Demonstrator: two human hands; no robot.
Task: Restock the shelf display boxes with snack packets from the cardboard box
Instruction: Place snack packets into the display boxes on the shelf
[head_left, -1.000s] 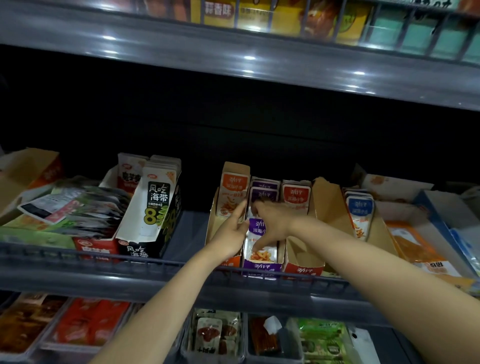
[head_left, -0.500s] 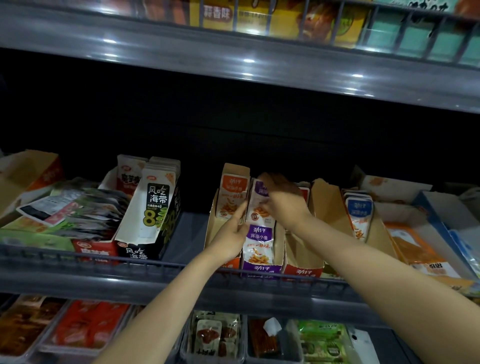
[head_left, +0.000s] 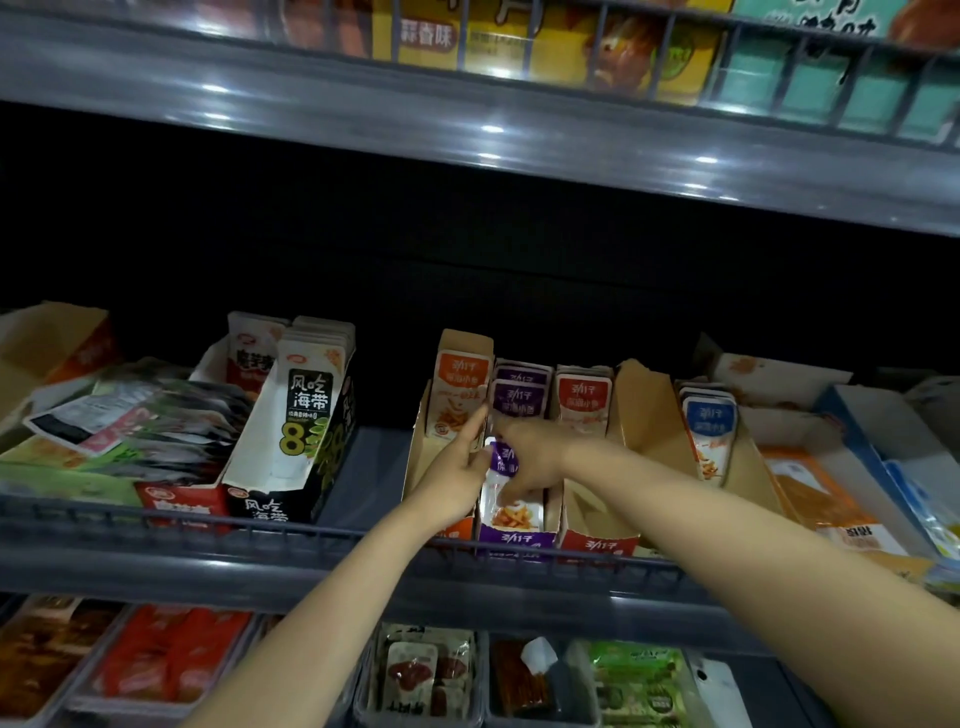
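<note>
Arms extended, L hand (head_left: 457, 467) flat, R grip (head_left: 530, 460) prob. curled

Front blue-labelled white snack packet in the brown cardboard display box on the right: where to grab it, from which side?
Pinch the front blue-labelled white snack packet by its top band, from above and in front. It stands roughly upright, top clear of the brown cardboard display box, whose walls cover its lower sides; the stack behind blocks the rear.

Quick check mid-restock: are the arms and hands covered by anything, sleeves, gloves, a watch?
Nothing worn shows. The left hand and right hand are gloveless, with no rings visible, and both forearms are bare up to the frame edge: no sleeves, watch or bands.
</note>
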